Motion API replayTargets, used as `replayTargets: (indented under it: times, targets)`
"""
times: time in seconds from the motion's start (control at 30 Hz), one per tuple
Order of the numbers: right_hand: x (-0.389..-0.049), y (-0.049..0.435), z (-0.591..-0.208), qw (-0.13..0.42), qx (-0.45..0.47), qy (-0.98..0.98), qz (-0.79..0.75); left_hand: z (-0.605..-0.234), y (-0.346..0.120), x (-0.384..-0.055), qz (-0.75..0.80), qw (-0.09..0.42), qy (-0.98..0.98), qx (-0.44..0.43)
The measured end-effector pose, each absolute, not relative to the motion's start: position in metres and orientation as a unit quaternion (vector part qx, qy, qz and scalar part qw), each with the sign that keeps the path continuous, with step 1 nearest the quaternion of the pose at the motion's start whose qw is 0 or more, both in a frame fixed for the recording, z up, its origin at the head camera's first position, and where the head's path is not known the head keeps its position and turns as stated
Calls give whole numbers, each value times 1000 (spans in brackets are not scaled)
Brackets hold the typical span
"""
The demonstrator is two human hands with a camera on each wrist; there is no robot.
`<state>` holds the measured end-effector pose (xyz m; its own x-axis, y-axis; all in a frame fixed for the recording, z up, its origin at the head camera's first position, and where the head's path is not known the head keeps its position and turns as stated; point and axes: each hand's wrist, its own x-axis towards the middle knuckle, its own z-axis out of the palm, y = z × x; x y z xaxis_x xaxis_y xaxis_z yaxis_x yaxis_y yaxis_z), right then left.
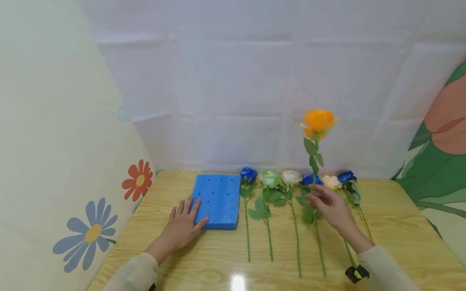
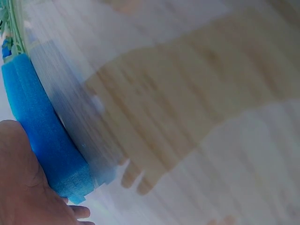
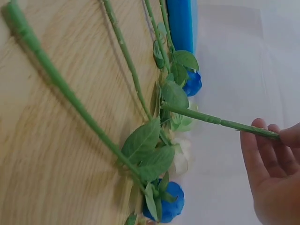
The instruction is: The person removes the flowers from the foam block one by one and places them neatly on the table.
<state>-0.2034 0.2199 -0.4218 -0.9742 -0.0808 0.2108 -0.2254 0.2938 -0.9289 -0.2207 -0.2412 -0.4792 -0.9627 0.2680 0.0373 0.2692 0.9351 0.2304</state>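
An orange rose (image 1: 319,121) stands upright in the air, its green stem pinched between the thumb and fingers of my right hand (image 1: 333,208). In the right wrist view the lower stem (image 3: 201,117) sticks out past the fingertips, its cut end over the lying flowers. My left hand (image 1: 182,226) rests with spread fingers on the left side of a blue foam block (image 1: 220,208), which has several small holes in its top. The left wrist view shows the block's side (image 2: 42,122) against the hand (image 2: 21,183).
Right of the block, several roses lie in a row, heads toward the back: blue (image 1: 248,174), green (image 1: 270,179), white (image 1: 291,176), another blue (image 1: 310,178), peach (image 1: 331,182) and a last blue one (image 1: 346,177). A white cloth (image 1: 233,101) hangs behind the wooden table (image 1: 204,262).
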Motion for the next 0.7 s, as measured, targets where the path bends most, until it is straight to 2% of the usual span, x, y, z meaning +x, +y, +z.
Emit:
replayTargets:
  times: [0.2, 0.47, 0.7]
  targets:
    - [-191, 238, -423, 63, 78, -803, 587, -480, -241, -220, -116, 9, -984, -138]
    - [-179, 265, -423, 26, 53, -791, 609, -485, -242, -222, -113, 12, -984, -139]
    - [-172, 291, -424, 21, 53, -773, 632, -480, -242, -222, -117, 2, -983, -139]
